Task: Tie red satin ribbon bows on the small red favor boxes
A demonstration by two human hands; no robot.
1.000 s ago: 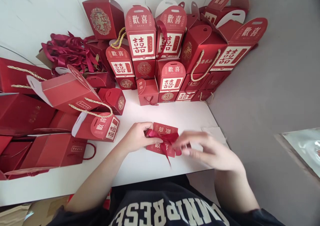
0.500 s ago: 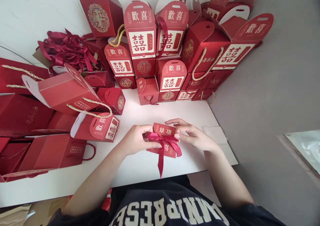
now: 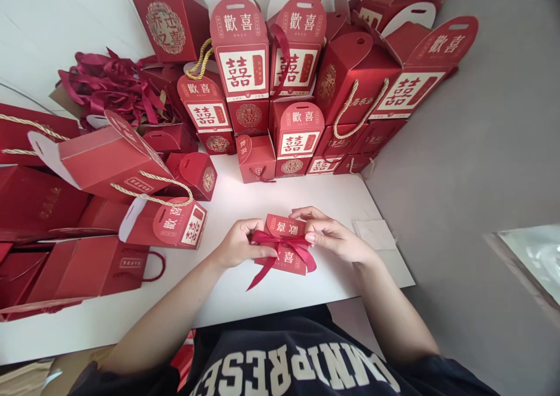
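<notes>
A small red gift box (image 3: pixel 284 225) with white lettering stands on the white table in front of me. A dark red ribbon (image 3: pixel 286 242) is tied in a bow across its top. My left hand (image 3: pixel 245 243) pinches the bow's left loop between thumb and fingers, at the box's left edge. One ribbon tail hangs down to the left below that hand. On the other side, my right hand (image 3: pixel 328 232) pinches the right loop near the box's upper right corner, its fingers curled over the edge.
Stacked red gift boxes (image 3: pixel 295 133) line the table's back. More red boxes (image 3: pixel 87 267) with rope handles crowd the left. A heap of dark red ribbons (image 3: pixel 114 87) lies at the back left. A grey wall (image 3: pixel 437 151) borders the right, near a pale flat square (image 3: pixel 374 232).
The hanging ribbon tail has swung from straight down to lower left. Both hands stay on the bow with only slight movement, and the view has shifted a little.
</notes>
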